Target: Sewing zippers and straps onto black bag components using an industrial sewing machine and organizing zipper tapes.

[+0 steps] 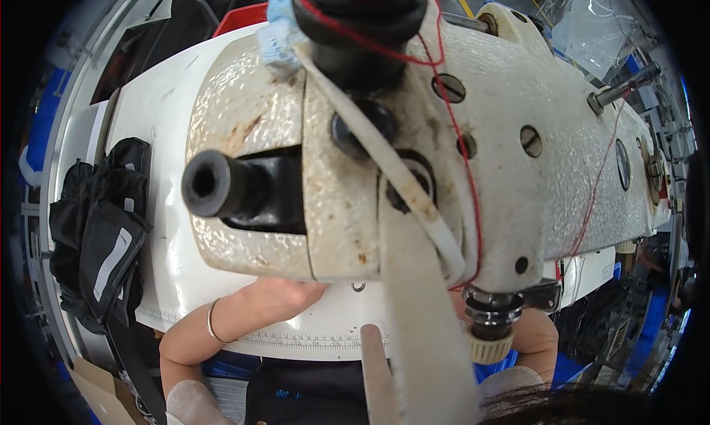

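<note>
In the head view, the white sewing machine (503, 196) fills the middle, above the white counter (166, 266), and it hides much of your work. Your left hand (292, 295) is just at the lower edge of the machine; its fingertips are behind it, so I cannot tell whether this grip is apart, together or clamped on something. On this wrist you wear a thin bracelet (211, 320). Your right hand (457, 304) is almost fully covered, near the cream knob (490, 347); the state of its grip I also cannot tell. A red thread (471, 196) runs down over the machine, and a pale band (377, 147) lies slantwise across it. Along the counter's near edge goes a ruler scale (296, 341). At your left, black fabric pieces (111, 240) are piled at the counter's edge.
</note>
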`<state>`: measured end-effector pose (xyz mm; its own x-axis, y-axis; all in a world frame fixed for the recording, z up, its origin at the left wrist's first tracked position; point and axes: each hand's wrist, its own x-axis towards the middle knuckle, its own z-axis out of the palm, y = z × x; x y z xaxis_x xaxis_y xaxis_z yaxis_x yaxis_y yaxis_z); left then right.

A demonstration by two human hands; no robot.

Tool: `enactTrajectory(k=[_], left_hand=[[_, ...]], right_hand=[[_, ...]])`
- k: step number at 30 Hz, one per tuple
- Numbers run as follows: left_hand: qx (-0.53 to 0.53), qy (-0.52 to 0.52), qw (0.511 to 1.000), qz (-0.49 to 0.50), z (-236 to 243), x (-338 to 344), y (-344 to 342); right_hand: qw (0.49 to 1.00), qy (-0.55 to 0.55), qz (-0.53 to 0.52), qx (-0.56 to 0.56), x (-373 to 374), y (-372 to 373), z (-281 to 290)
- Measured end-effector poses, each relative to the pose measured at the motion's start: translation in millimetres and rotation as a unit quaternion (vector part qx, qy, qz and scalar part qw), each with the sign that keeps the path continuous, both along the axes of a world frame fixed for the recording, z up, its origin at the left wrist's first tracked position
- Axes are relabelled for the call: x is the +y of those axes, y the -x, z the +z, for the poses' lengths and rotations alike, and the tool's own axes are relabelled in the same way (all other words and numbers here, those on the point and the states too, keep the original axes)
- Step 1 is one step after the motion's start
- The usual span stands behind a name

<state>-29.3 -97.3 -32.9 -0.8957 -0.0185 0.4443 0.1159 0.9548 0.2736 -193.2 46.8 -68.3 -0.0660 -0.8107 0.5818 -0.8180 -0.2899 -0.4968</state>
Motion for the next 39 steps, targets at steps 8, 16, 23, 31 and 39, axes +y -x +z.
enactTrajectory(k=[8, 16, 23, 31, 39], left_hand=[[0.030, -0.060, 0.998, -0.010, -9.9, -1.8, 4.8], [-0.058, -0.159, 0.985, 0.027, -11.6, -1.8, -8.1], [-0.089, -0.137, 0.987, 0.006, -11.6, -5.0, -7.4], [-0.089, -0.130, 0.987, -0.009, -2.7, -5.5, -1.7], [-0.015, -0.064, 0.998, -0.012, 2.4, -0.7, 6.5]], right_hand=[[1.000, -0.002, 0.014, 0.012, -5.1, 1.5, -6.4], [0.999, -0.041, -0.001, 0.015, -4.0, 0.5, 0.7], [0.996, 0.043, 0.007, 0.074, -5.3, 1.8, -0.5], [0.915, -0.055, -0.046, 0.397, 11.4, 5.4, -1.1], [0.945, -0.105, 0.000, 0.309, 13.3, 6.7, 15.3]])
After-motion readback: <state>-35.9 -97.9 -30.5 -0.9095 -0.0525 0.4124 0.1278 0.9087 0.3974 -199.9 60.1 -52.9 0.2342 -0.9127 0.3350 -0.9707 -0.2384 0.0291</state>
